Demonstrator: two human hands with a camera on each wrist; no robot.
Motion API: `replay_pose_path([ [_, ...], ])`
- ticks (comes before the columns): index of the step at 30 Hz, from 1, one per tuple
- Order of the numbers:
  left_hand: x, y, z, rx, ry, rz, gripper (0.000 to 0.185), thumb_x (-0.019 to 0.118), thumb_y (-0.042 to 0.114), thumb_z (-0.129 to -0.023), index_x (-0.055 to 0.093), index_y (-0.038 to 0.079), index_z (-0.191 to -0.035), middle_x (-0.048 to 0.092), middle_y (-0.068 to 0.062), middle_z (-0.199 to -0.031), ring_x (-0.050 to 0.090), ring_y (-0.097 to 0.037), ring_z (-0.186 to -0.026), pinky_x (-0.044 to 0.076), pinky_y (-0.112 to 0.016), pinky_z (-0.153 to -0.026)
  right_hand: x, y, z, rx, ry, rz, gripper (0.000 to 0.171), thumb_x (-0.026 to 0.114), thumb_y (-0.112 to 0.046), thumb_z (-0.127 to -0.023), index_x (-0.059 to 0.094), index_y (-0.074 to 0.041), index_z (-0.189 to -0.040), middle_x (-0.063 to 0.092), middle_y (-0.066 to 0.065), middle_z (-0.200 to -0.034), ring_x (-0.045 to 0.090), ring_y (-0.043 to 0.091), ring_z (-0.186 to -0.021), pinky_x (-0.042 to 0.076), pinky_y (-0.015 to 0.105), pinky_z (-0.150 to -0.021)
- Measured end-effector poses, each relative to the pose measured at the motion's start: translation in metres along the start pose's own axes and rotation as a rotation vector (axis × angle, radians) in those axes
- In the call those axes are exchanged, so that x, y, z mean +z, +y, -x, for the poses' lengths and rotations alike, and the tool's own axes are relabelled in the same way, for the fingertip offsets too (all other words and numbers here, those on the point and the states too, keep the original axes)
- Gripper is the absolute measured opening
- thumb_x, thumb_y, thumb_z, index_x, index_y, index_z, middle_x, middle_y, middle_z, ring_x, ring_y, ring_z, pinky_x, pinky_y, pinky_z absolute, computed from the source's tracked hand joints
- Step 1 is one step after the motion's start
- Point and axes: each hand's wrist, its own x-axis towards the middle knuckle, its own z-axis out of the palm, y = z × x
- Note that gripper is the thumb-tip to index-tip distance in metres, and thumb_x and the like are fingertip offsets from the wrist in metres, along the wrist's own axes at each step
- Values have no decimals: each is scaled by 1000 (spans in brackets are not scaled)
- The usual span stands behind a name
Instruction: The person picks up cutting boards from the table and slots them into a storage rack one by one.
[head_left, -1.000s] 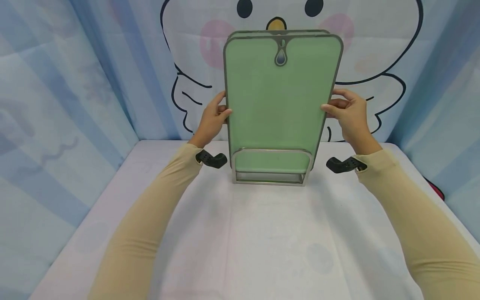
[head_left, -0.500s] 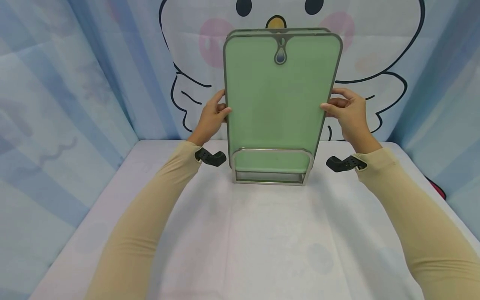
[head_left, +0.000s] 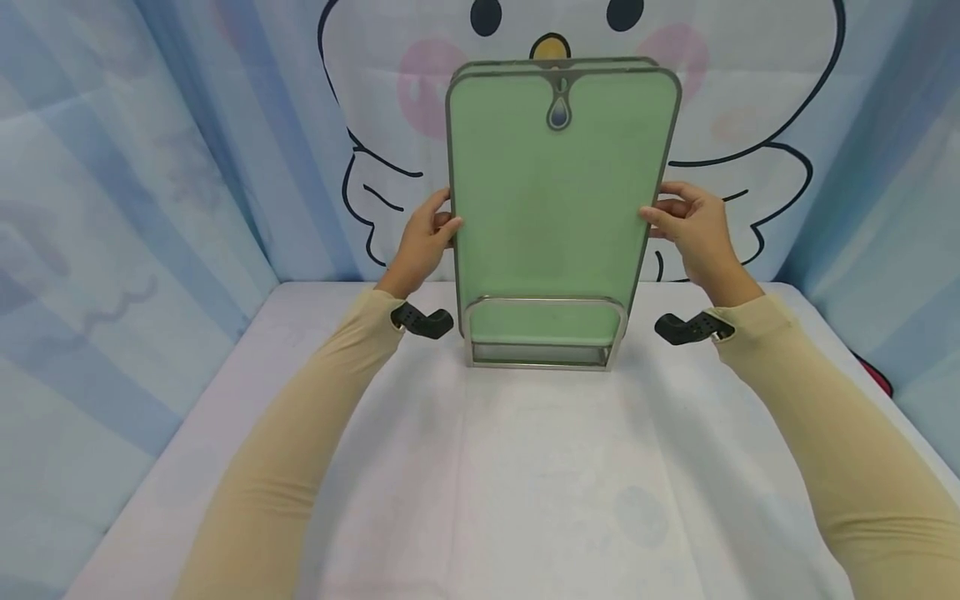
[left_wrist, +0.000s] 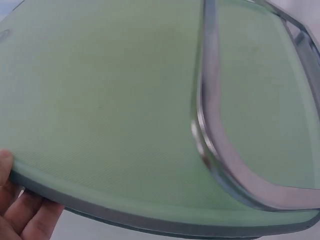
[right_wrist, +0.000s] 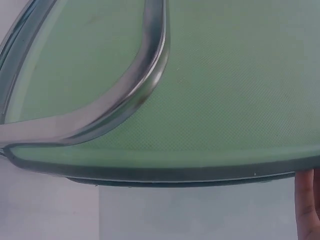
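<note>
White tablecloth (head_left: pixel 540 483) is covering the table, with a cartoon bird backdrop (head_left: pixel 750 83) hanging behind. Green cutting board (head_left: pixel 555 200) is standing upright in a metal rack (head_left: pixel 543 360) at the table's far middle, a 2nd board edge showing just behind it. Left hand (head_left: pixel 422 242) and right hand (head_left: pixel 693 229) are gripping its 2 side edges, fingers curled round the rim.

Head view above, forward-down, wrist views close, sharing green board (head_left: pixel 551 192)
</note>
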Motion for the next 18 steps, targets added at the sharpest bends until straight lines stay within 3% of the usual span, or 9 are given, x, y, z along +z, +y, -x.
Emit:
replay_pose_path([
  [6, 6, -7, 9, 28, 87, -148, 44, 51, 13, -97, 42, 10, -140, 63, -20, -118, 63, -29, -104, 52, -36, -90, 1, 5, 4, 24, -3, 84, 35, 68, -15, -86, 58, -6, -118, 68, -13, -80, 65, 0, -75, 53, 12, -67],
  [11, 12, -7, 18, 31, 73, -223, 52, 50, 18, -98, 32, 11, -147, 55, -18, -130, 55, -28, -119, 46, -38, -100, 1, 5, 8, 5, 10, 182, 40, 67, -21, -87, 56, -5, -122, 67, -18, -84, 64, -4, -76, 53, 11, -68],
  [15, 17, -7, 26, 55, 52, -315, 62, 49, 21, -99, 17, 8, -151, 38, -15, -148, 41, -27, -134, 35, -40, -111, 1, 5, 16, -38, 8, 357, 46, 62, -23, -91, 50, -4, -131, 68, -2, -110, 63, 0, -93, 52, 12, -76],
  [18, 21, -8, 34, 86, 56, -424, 70, 49, 25, -98, 8, 5, -151, 22, -15, -155, 26, -28, -142, 24, -42, -116, 2, 7, 26, -93, -10, 526, 52, 57, -24, -94, 42, -3, -139, 54, 14, -134, 57, 18, -117, 50, 29, -94],
])
